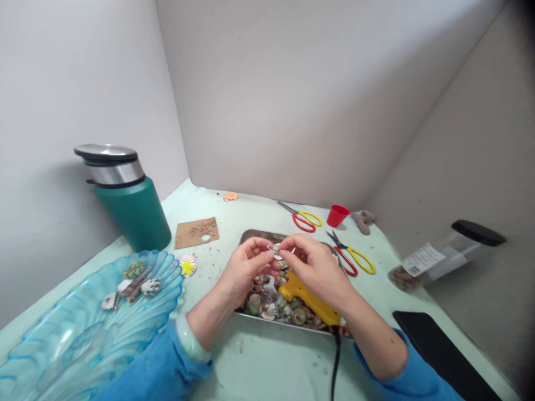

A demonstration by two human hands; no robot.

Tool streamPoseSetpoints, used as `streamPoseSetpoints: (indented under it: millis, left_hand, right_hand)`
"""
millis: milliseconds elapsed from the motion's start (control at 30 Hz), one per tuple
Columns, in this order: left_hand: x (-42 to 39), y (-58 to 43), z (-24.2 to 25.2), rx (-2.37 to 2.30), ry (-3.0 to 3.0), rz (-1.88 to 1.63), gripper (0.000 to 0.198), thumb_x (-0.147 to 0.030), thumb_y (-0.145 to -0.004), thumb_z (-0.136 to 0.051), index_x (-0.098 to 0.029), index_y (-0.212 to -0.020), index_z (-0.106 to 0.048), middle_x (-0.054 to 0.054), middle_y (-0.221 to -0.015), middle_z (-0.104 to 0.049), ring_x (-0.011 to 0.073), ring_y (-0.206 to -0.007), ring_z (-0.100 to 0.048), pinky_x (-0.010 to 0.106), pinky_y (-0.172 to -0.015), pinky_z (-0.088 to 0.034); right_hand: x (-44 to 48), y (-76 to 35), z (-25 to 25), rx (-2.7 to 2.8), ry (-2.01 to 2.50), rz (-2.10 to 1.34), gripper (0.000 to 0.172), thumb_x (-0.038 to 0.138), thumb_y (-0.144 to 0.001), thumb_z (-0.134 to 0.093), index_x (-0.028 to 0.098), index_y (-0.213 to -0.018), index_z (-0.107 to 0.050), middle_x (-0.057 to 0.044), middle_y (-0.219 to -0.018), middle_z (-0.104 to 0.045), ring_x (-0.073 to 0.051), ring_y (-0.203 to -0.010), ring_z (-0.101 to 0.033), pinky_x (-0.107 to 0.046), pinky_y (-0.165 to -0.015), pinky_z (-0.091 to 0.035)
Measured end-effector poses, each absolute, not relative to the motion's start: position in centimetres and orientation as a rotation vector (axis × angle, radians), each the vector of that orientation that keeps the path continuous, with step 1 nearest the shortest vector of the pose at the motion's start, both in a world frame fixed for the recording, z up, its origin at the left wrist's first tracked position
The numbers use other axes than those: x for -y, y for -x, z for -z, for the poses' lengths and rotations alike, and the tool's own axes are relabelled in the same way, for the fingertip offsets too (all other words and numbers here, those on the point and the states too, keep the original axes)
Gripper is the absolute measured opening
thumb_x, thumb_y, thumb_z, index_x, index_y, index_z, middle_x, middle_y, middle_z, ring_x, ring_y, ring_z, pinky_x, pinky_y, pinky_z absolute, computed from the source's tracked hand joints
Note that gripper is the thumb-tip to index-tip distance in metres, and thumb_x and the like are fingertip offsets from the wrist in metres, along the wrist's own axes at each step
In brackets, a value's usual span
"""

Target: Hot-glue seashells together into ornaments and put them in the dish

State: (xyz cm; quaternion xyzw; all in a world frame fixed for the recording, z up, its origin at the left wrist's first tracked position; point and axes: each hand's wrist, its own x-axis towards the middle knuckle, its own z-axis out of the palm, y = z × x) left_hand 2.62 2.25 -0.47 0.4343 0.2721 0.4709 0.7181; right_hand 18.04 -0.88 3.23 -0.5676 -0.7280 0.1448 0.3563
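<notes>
My left hand (242, 273) and my right hand (317, 273) meet over a metal tray (271, 321). Between the fingertips of both is a small whitish, shell-like piece (275, 250), partly hidden by the fingers. Below them the tray holds many small shells (254, 304), some green, some brown and white. A yellow glue gun (311, 299) lies on the shells under my right hand, its black cord (335, 356) running over the tray's near edge. My right hand and forearm cover part of the tray.
On the left are a scalloped blue dish (54, 317) bearing shells and sticks, a green bottle (136, 214) and brown cardboard (196, 233). Farther right are two scissors (308, 220), (355, 257), a red cup (337, 215), a clear jar (443, 259) and a black flat object (438, 345).
</notes>
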Motion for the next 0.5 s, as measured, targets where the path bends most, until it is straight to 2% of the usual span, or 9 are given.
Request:
streamPoseSetpoints:
  millis: [333,500]
  left_hand:
    - [-1.99,-2.84,0.54,-0.736,-1.045,-1.040,0.028,-0.026,-0.066,-0.076,-0.015,-0.085,-0.059,0.000,-0.071,-0.063,0.0120,-0.063,-0.062,0.025,-0.060,-0.052]
    - [-1.98,-2.84,0.36,-0.712,-1.050,-1.022,0.034,-0.031,-0.067,-0.076,-0.014,-0.094,-0.065,0.004,-0.083,-0.068,0.0130,-0.066,-0.063,0.026,-0.062,-0.053]
  right_hand:
    - [0.68,-18.17,-2.90,1.900,1.474,-0.349,0.011,0.020,-0.086,-0.053,0.020,-0.081,-0.063,0.000,-0.076,-0.064,-0.014,-0.066,-0.054,-0.026,-0.063,-0.038]
    - [0.59,-18.34,-2.95,1.887,1.465,-0.361,0.012,0.020,-0.087,-0.052,0.020,-0.081,-0.062,0.000,-0.076,-0.063,-0.014,-0.066,-0.054,-0.026,-0.062,-0.038]
